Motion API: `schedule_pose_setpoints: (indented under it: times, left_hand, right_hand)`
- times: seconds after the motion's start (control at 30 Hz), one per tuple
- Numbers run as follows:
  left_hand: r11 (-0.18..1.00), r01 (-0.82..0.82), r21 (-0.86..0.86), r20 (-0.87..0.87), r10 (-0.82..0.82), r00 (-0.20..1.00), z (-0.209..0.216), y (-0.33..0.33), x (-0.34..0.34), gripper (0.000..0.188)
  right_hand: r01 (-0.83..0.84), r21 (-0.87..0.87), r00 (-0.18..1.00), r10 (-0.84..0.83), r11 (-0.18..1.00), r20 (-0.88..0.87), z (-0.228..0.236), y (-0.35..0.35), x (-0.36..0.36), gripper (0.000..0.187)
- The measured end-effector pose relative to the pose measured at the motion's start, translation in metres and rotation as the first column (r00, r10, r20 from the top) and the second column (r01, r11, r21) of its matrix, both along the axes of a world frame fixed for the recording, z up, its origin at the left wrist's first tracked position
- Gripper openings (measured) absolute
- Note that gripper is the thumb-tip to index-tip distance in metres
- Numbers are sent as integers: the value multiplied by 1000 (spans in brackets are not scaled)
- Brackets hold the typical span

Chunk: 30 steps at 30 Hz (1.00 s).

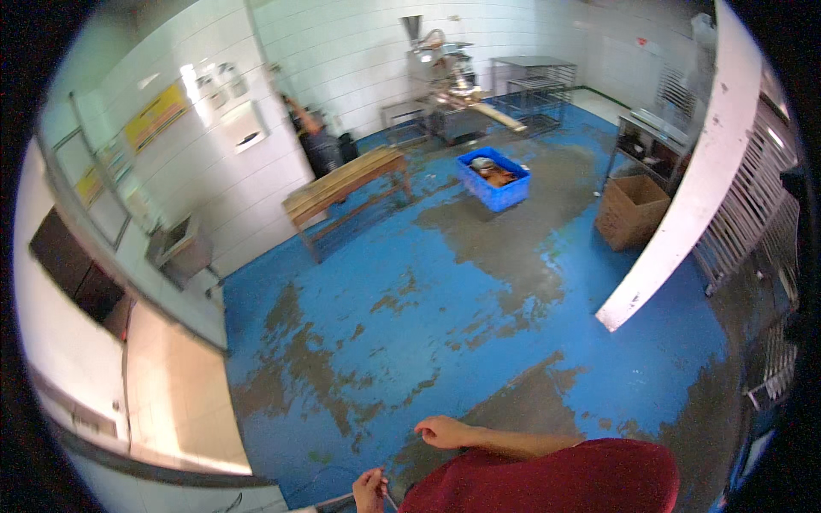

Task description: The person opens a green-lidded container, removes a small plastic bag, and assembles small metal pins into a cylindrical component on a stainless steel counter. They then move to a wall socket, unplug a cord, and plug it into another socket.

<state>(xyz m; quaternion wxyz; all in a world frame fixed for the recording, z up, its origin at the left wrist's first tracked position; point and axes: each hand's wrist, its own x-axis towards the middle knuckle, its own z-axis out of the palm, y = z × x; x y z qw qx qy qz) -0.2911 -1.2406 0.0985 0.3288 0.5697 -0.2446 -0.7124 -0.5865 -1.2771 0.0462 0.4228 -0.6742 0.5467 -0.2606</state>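
Biggest worry here is the floor [624,359]: it's all dark patches, maybe wet, maybe just worn, can't tell, and a slick one could take your feet out. Also, the thin pale strand [391,499] down at the bottom edge could snag or get yanked if that arm swings wide. The left hand [369,490] is low with its fingers curled, and its grip looks closed on that strand. The right hand [440,432] sits higher, forearm bent across the body, fingers tucked in; can't tell if that grip has anything. Blue crate [505,198]'s well away from both.
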Motion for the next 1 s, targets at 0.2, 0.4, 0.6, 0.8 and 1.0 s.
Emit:
schedule_pose_setpoints:
  times: [0.2,0.4,0.6,0.8,1.0]
  left_hand:
    - [946,324,-17,202,-314,928,-25,-112,-165,8]
    - [753,658,17,390,-611,689,-78,-270,-334,11]
    - [423,898,121,621,-738,264,-147,-451,-508,14]
    - [-282,930,237,892,-315,-323,-202,-667,-706,19]
    - [205,862,-463,613,-628,479,-170,-855,-1075,20]
  right_hand:
    - [364,73,926,-369,928,74,27,-48,-218,32]
    - [736,126,657,-746,665,105,-32,-121,-428,30]
    - [706,250,707,-638,662,-306,-219,-93,-604,18]
    - [815,564,430,-793,134,-432,-282,24,-672,21]
    - [622,636,67,-779,-456,-624,-278,-14,-747,34]
